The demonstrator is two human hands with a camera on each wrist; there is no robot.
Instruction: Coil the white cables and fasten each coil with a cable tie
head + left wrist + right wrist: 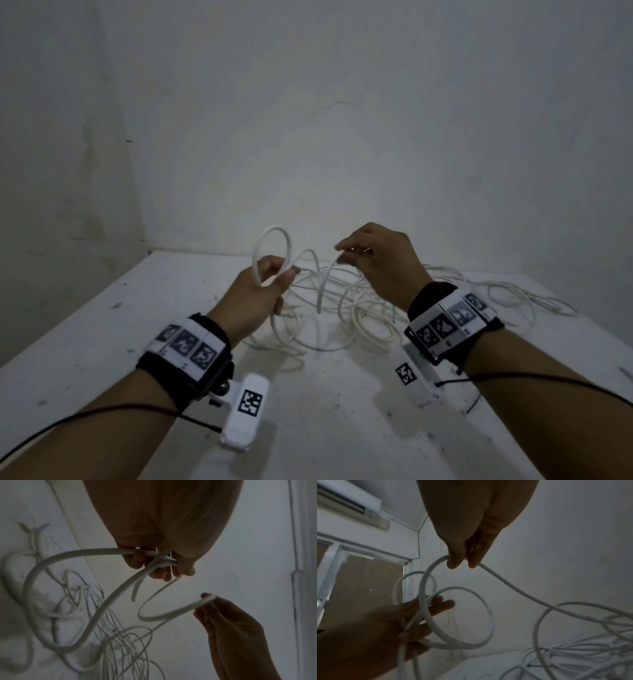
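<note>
My left hand point(277, 277) grips a small coil of thick white cable point(274, 227), one loop standing above the fist. In the left wrist view the left fingers point(163, 573) curl round the crossed strands point(77, 553), with a thin white strip across them. My right hand point(342, 255) is raised to the right and pinches the same cable point(325, 281) between thumb and fingertips point(453, 563). From that pinch the cable point(513, 588) runs down to a loose tangle of white cables point(356, 308) on the table. Both hands are above the tabletop.
The white, scuffed table point(137, 325) stands in a corner, with walls close behind and to the left. Thin cable loops point(513, 294) spread to the far right of the table. A thin dark strand point(474, 404) lies near my right forearm. An air conditioner point(351, 500) and a window point(359, 581) show high up.
</note>
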